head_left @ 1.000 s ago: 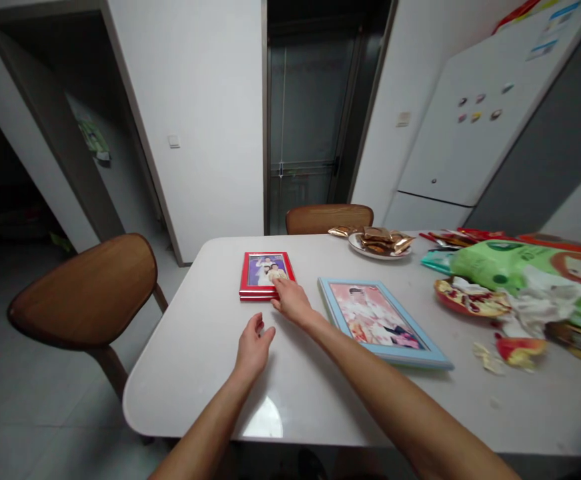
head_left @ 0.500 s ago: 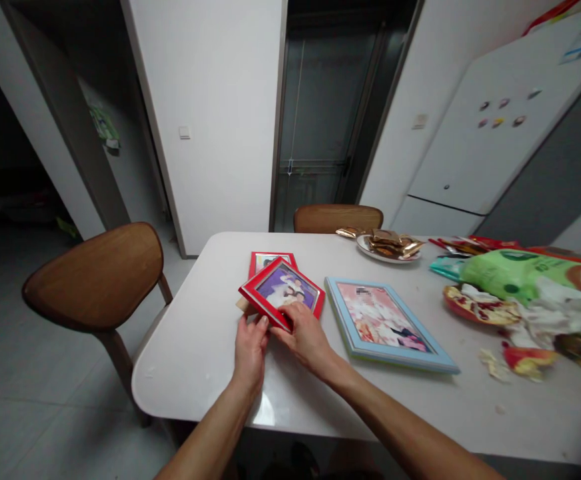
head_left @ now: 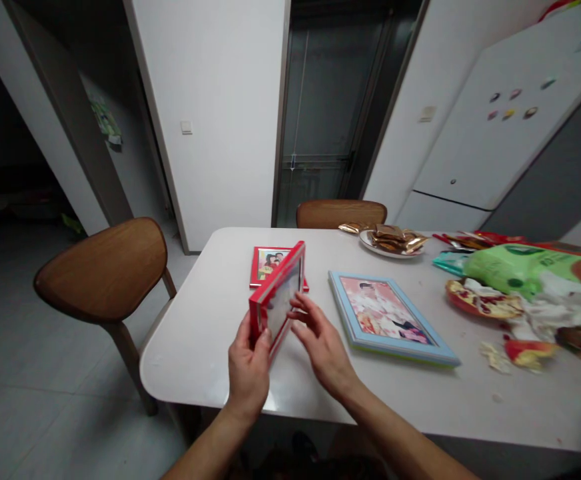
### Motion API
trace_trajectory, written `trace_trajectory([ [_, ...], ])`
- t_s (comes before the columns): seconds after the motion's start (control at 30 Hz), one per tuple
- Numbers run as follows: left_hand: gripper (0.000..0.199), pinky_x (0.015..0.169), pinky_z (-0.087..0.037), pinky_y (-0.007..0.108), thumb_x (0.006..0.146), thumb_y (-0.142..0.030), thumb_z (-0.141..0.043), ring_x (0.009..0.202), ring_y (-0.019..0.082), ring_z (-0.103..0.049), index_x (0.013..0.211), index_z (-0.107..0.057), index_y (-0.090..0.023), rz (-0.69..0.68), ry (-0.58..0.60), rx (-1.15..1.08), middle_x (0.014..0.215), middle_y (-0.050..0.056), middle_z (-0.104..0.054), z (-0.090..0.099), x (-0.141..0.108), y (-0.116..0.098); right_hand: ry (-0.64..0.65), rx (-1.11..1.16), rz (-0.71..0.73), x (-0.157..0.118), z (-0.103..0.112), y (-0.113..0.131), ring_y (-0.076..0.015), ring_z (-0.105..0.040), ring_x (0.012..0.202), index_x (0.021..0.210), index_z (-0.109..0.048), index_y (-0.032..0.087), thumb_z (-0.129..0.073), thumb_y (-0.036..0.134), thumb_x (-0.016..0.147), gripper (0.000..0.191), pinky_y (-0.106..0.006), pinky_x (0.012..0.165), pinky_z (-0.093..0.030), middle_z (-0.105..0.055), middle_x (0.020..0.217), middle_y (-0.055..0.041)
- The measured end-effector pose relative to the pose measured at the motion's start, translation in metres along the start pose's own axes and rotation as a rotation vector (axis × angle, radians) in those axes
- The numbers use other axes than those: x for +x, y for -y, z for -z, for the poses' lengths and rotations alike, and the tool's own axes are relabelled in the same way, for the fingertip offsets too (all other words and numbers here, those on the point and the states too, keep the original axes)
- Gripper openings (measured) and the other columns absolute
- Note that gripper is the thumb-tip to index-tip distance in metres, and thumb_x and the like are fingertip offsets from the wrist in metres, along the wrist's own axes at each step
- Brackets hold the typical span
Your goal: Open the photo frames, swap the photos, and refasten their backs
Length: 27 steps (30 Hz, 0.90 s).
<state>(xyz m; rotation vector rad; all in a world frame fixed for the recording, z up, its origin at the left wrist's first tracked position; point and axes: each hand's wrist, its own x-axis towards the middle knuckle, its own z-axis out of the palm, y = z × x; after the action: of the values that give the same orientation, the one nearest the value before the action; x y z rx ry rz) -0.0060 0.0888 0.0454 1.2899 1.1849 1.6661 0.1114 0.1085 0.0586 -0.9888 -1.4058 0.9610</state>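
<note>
My left hand (head_left: 249,370) grips a red picture frame (head_left: 276,293) by its near lower edge and holds it tilted up on its side above the table. Its glass side faces right, towards my right hand (head_left: 323,347). The fingers of that hand are spread and slightly bent beside the glass; whether the fingertips touch it I cannot tell. Behind, a second red picture frame (head_left: 260,268) with a photo lies flat, partly hidden by the held one. To the right a larger light-blue picture frame (head_left: 395,313) lies face up, apparently on top of something green-edged.
A white plate (head_left: 370,245) of gold-wrapped packets stands at the table's far side. Along the right are a green wipes pack (head_left: 500,270), an opened pomegranate (head_left: 480,303), crumpled tissues (head_left: 545,310) and peel (head_left: 528,352). Wooden chairs stand left (head_left: 105,267) and behind (head_left: 340,213).
The held red frame has turned from nearly flat to steeply tilted on its edge. My right hand has let go of it and opened, uncovering more of the second red frame.
</note>
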Motion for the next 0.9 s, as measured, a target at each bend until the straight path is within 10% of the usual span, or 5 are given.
trace_trajectory([
  [0.2, 0.042, 0.098, -0.034, 0.034, 0.078, -0.011, -0.041, 0.115, 0.018, -0.042, 0.118, -0.045, -0.023, -0.423, 0.448, 0.401, 0.123, 0.005, -0.049, 0.008, -0.025, 0.012, -0.089, 0.313, -0.308, 0.01, 0.036, 0.003, -0.0171, -0.059, 0.086, 0.119, -0.038, 0.024, -0.041, 0.048, 0.074, 0.051, -0.028, 0.065, -0.048, -0.056, 0.11, -0.0059],
  [0.37, 0.038, 0.096, -0.036, 0.036, 0.079, -0.012, -0.039, 0.116, 0.02, -0.041, 0.114, -0.05, -0.02, -0.446, 0.665, 0.694, 0.121, 0.01, -0.05, 0.005, -0.037, 0.026, 0.014, 0.148, -0.425, 0.002, 0.048, -0.031, -0.0168, -0.061, 0.074, 0.12, -0.036, 0.018, -0.051, 0.026, 0.065, 0.057, -0.027, 0.064, -0.048, -0.065, 0.091, -0.0052],
  [0.63, 0.045, 0.096, -0.031, 0.047, 0.07, -0.022, -0.057, 0.114, 0.025, -0.043, 0.114, -0.049, -0.019, -0.315, 0.651, 0.833, 0.121, 0.012, -0.049, 0.019, -0.028, 0.031, 0.055, -0.782, -0.241, 0.007, 0.052, -0.053, -0.0192, -0.057, 0.08, 0.116, -0.046, 0.012, -0.046, 0.02, 0.065, 0.051, -0.028, 0.072, -0.042, -0.062, 0.092, -0.0103],
  [0.9, 0.056, 0.097, -0.026, 0.051, 0.059, -0.031, -0.066, 0.114, 0.028, -0.042, 0.111, -0.05, -0.018, -0.252, 0.573, 0.922, 0.121, 0.014, -0.048, 0.039, -0.016, 0.038, 0.156, -1.073, -0.08, 0.009, 0.052, -0.05, -0.0176, -0.053, 0.078, 0.095, -0.059, 0.014, -0.047, 0.018, 0.067, 0.03, -0.026, 0.072, -0.038, -0.056, 0.087, -0.0094],
])
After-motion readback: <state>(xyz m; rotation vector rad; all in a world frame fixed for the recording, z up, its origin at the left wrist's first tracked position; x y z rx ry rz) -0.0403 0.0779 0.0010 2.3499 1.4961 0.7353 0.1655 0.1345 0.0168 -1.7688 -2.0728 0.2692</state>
